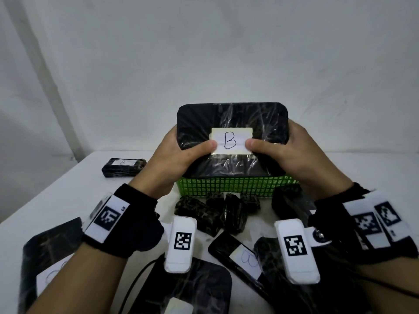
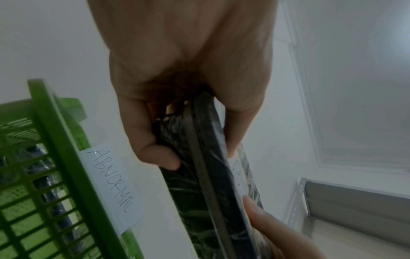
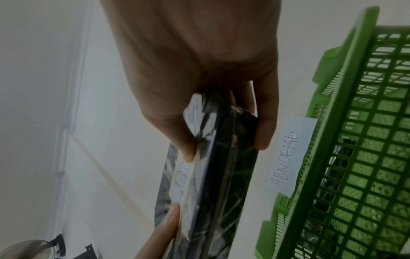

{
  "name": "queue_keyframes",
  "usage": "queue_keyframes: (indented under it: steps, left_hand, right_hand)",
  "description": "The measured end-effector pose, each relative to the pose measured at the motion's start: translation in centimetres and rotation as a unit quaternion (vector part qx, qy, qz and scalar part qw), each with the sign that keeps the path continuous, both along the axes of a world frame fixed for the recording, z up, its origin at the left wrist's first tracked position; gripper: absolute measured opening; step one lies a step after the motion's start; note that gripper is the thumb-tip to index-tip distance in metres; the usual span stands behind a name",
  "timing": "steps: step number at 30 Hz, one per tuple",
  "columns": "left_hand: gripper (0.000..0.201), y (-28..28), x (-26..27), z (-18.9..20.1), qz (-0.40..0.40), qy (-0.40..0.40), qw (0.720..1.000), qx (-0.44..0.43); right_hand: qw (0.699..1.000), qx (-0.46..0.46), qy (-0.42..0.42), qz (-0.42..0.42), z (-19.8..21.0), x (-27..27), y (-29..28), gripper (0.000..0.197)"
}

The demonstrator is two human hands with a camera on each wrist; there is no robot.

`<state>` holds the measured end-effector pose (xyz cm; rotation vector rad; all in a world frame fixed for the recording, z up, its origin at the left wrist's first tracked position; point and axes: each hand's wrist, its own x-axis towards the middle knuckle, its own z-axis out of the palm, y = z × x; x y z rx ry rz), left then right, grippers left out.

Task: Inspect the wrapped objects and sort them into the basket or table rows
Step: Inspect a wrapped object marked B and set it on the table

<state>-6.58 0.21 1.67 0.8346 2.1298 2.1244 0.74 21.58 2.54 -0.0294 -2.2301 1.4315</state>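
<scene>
white table (image 1: 56,189), then the green basket (image 1: 235,184) (tagged abnormal); above it the flat wrapped object (image 1: 233,123) marked b, grasped upright by left hand (image 1: 179,157) and right hand (image 1: 294,152), thumbs on its label (image 1: 231,141). slick film could slip, dropping it into the wrong bin.

Dim, flat light; wrist views soft, edge-warped.

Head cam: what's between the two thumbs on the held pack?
The white label marked "B", on the wrapped pack; left hand and right hand thumbs flank it.
</scene>
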Motion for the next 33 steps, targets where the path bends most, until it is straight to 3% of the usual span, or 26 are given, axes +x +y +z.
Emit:
queue_keyframes:
  steps: [3, 6, 9, 14, 18, 21, 24, 28, 33]
  left_hand:
    - [0.046, -0.3, 0.1, 0.2, 0.005, 0.031, 0.999, -0.014]
    - [0.062, -0.6, 0.2, 0.4, 0.002, 0.061, 0.998, -0.029]
    - [0.053, -0.5, 0.6, 0.9, -0.055, -0.036, 0.998, 0.008]
    - [0.037, -0.7, 0.9, 1.4, -0.063, 0.002, 0.997, 0.047]
    - [0.034, -0.9, 1.3, 1.8, -0.1, 0.029, 0.994, 0.027]
    - [0.032, -0.5, 1.7, 2.1, -0.058, 0.0, 0.998, -0.001]
    - [0.034, -0.2, 1.8, 2.1, -0.027, -0.02, 0.999, -0.011]
    - [0.045, -0.2, 1.9, 2.1, 0.001, 0.02, 1.0, 0.006]
    - [0.044, -0.7, 1.8, 2.0, 0.008, 0.059, 0.998, -0.002]
  right_hand:
    - [0.999, 0.034, 0.0, 0.005, 0.4, 0.4, 0.0, 0.058]
    - [0.997, 0.042, 0.062, 0.017, 1.0, 1.0, 0.3, 0.056]
    - [0.996, 0.042, 0.068, 0.026, 1.1, 1.3, 0.2, 0.054]
    - [0.985, -0.129, -0.037, 0.106, 2.2, 2.0, 0.0, 0.05]
    - [0.972, -0.198, -0.019, 0.124, 2.2, 1.6, 0.3, 0.045]
    - [0.97, -0.194, 0.007, 0.147, 2.1, 1.3, 0.6, 0.036]
    - [0.97, -0.182, 0.03, 0.161, 1.9, 1.4, 0.8, 0.041]
    - [0.975, -0.145, 0.076, 0.151, 1.6, 1.5, 0.7, 0.055]
    - [0.979, -0.127, 0.107, 0.115, 1.6, 1.4, 0.5, 0.054]
